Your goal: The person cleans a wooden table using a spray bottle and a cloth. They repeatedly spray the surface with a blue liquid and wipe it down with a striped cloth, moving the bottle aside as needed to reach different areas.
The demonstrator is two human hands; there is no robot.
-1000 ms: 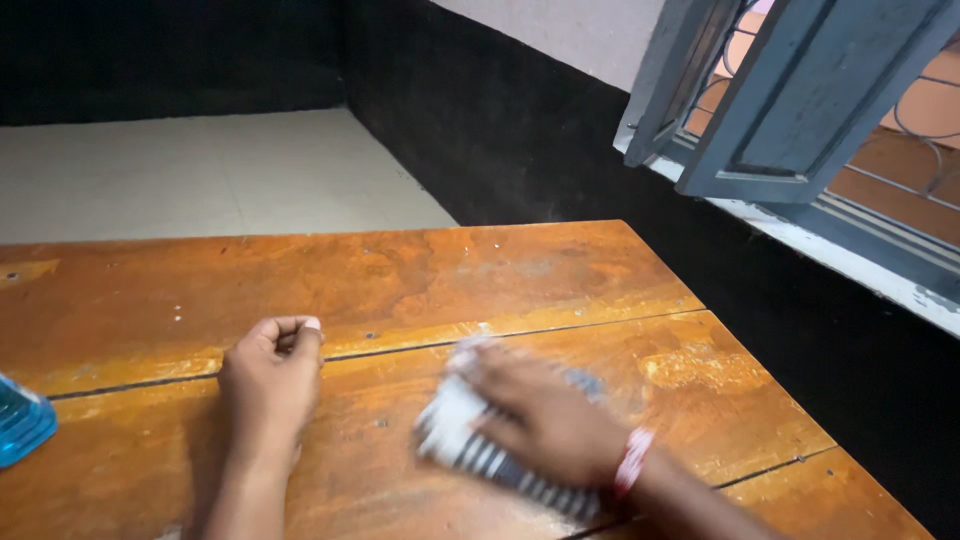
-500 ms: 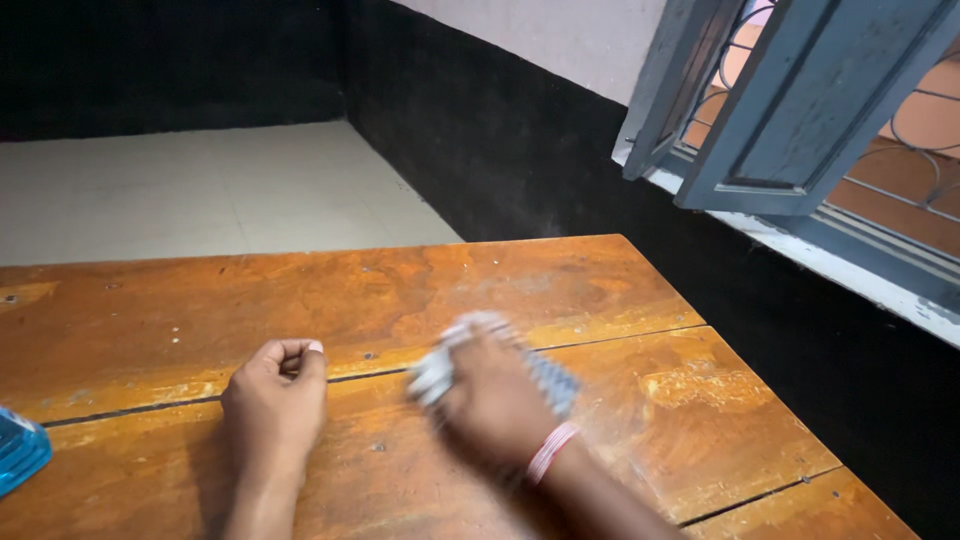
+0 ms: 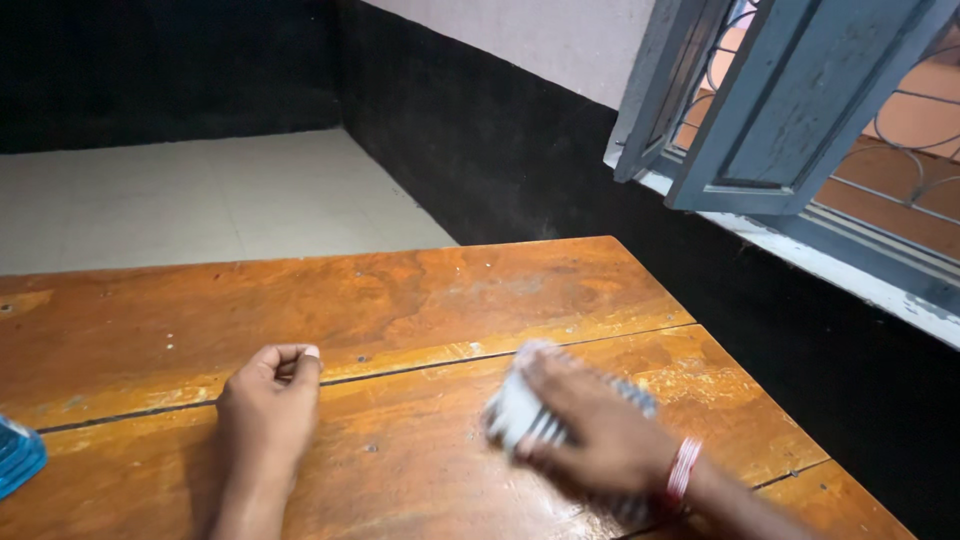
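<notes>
Striped grey-and-white cloth (image 3: 520, 412) lies bunched under the right hand (image 3: 595, 430), fingers pressed on it, on the scuffed orange wooden bench (image 3: 420, 290). Wiping looks underway; the bare planks beyond seem next. The left hand (image 3: 268, 405) rests fisted, empty. A blue plastic object (image 3: 15, 455) sits at the left edge.

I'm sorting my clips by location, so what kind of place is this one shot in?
Probably a plain indoor room, perhaps in a home or classroom. A worn wooden table stands on a pale tiled floor, beside a dark-painted wall with a grey shuttered, grilled window.
</notes>
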